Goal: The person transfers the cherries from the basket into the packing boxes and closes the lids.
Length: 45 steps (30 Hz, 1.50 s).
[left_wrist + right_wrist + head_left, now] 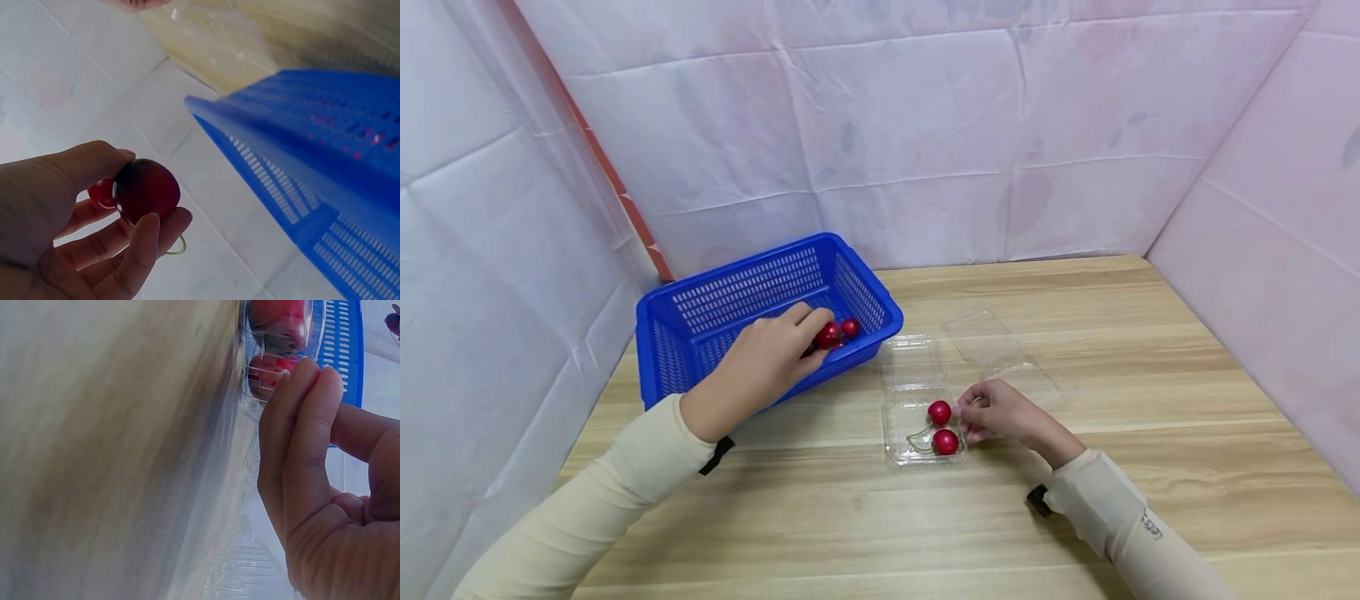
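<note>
- I have the left hand [778,346] over the near side of the blue basket [748,292], its grip closed with thumb and fingertips around a dark red cherry [829,336].
- My left wrist view shows a second cherry [102,194] behind that one at the thumb, and a green stem [181,247] below the fingers.
- More red shows through the basket's slots.
- I see the right hand [1000,408] with fingers bent and tips drawn together at the right edge of an open clear container [892,433]; I can't tell whether its grip pinches the rim.
- Two red cherries [945,442] with stems lie in the container's near half.
- Its lid [913,364] lies folded back flat on the wooden bench [1165,400].
- Further clear plastic [1026,377] sits beyond the right hand.
</note>
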Available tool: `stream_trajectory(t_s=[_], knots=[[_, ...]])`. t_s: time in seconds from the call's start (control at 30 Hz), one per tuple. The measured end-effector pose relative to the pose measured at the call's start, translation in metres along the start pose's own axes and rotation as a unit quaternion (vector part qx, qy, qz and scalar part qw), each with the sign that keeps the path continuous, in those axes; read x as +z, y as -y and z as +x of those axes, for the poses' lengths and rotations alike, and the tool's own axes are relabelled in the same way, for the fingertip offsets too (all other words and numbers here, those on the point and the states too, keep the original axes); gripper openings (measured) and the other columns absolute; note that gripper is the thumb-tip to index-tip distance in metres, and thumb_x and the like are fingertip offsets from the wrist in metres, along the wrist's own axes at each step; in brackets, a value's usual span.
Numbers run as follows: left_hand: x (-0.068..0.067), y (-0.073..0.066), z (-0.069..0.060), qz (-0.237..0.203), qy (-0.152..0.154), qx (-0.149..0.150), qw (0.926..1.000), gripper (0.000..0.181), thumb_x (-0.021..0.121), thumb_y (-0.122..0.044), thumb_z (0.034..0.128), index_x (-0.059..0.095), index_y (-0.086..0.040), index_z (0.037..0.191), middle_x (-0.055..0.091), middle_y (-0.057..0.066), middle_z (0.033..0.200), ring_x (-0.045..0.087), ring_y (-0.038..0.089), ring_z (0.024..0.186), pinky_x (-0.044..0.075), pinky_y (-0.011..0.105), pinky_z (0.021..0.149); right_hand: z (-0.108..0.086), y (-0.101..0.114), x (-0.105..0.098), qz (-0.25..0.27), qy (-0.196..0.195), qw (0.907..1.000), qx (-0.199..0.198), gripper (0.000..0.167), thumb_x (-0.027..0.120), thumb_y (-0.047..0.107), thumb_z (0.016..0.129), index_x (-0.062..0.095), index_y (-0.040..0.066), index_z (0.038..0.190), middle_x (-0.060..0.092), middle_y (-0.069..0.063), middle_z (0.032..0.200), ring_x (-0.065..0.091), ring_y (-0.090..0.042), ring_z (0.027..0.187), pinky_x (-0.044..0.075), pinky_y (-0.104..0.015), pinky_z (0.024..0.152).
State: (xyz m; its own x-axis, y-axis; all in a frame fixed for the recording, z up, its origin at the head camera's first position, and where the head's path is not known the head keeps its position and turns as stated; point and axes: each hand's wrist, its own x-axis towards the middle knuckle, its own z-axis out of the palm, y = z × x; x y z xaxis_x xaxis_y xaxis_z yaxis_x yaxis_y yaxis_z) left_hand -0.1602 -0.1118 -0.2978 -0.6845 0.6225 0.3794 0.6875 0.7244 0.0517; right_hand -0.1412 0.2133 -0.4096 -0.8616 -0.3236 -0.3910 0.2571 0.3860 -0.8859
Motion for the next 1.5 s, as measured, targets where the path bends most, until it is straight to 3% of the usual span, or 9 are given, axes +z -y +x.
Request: stream_trajectory(t_s=[0.2, 0.3, 0.57, 0.7, 0.87, 1.1, 1.5], knots=[[0.007, -0.011, -0.001, 0.005, -0.043, 0.046, 0.9980, 0.037, 0.076, -0.018, 0.0818, 0.062, -0.006, 0.113, 0.063, 0.008, 0.092, 0.059, 0.018, 0.056, 0.054, 0.030, 0.050, 0.000, 0.001, 0.000, -0.002, 0.001, 1.0000, 0.001, 0.015, 0.055, 0.002, 0.094, 0.055, -0.013, 0.100, 0.061, -0.008, 0.072, 0.059, -0.010, 0.058, 0.055, -0.025, 0.058], [0.010, -0.016, -0.003, 0.006, -0.050, 0.063, 0.9967, 0.035, 0.076, -0.018, 0.0823, 0.062, -0.007, 0.112, 0.062, 0.007, 0.092, 0.058, 0.017, 0.056, 0.053, 0.029, 0.050, 0.000, 0.001, 0.000, -0.002, 0.001, 1.0000, 0.001, 0.015, 0.055, 0.002, 0.094, 0.055, -0.013, 0.100, 0.062, -0.008, 0.072, 0.060, -0.010, 0.058, 0.055, -0.025, 0.058], [0.017, -0.030, -0.005, 0.011, -0.015, 0.079, 0.9967, 0.038, 0.076, -0.020, 0.0828, 0.063, -0.011, 0.117, 0.064, 0.007, 0.101, 0.064, 0.017, 0.066, 0.055, 0.026, 0.057, 0.000, 0.001, 0.000, 0.000, 0.003, 1.0000, 0.002, 0.016, 0.055, 0.002, 0.094, 0.055, -0.013, 0.100, 0.062, -0.009, 0.072, 0.060, -0.010, 0.058, 0.055, -0.025, 0.058], [0.023, -0.034, -0.005, 0.014, -0.013, 0.099, 0.9949, 0.036, 0.075, -0.020, 0.0834, 0.063, -0.012, 0.116, 0.064, 0.006, 0.100, 0.065, 0.016, 0.070, 0.056, 0.025, 0.057, 0.000, 0.001, 0.001, 0.001, 0.006, 1.0000, 0.002, 0.017, 0.055, 0.003, 0.095, 0.055, -0.013, 0.101, 0.062, -0.009, 0.073, 0.060, -0.011, 0.059, 0.056, -0.025, 0.059], [0.033, -0.038, -0.005, 0.005, -0.014, 0.130, 0.9914, 0.033, 0.073, -0.021, 0.0858, 0.063, -0.013, 0.116, 0.063, 0.004, 0.098, 0.063, 0.013, 0.069, 0.055, 0.023, 0.057, -0.002, 0.002, 0.000, 0.005, 0.008, 1.0000, 0.002, 0.017, 0.055, 0.003, 0.095, 0.054, -0.013, 0.102, 0.062, -0.009, 0.073, 0.060, -0.010, 0.059, 0.055, -0.025, 0.059], [0.049, -0.042, -0.004, 0.004, 0.008, 0.160, 0.9871, 0.031, 0.069, -0.018, 0.0884, 0.061, -0.012, 0.118, 0.063, 0.004, 0.104, 0.064, 0.014, 0.073, 0.056, 0.024, 0.065, -0.002, 0.002, 0.000, 0.002, 0.011, 0.9999, 0.003, 0.018, 0.055, 0.003, 0.095, 0.053, -0.013, 0.103, 0.062, -0.010, 0.075, 0.059, -0.010, 0.059, 0.055, -0.025, 0.059], [0.079, -0.048, -0.003, 0.029, 0.012, 0.224, 0.9742, 0.023, 0.064, -0.007, 0.0898, 0.060, -0.015, 0.110, 0.060, 0.000, 0.094, 0.059, 0.013, 0.071, 0.052, 0.021, 0.057, -0.002, 0.003, 0.001, -0.003, 0.009, 0.9999, 0.009, 0.017, 0.054, 0.004, 0.096, 0.054, -0.012, 0.102, 0.062, -0.009, 0.074, 0.059, -0.010, 0.059, 0.055, -0.025, 0.059]])
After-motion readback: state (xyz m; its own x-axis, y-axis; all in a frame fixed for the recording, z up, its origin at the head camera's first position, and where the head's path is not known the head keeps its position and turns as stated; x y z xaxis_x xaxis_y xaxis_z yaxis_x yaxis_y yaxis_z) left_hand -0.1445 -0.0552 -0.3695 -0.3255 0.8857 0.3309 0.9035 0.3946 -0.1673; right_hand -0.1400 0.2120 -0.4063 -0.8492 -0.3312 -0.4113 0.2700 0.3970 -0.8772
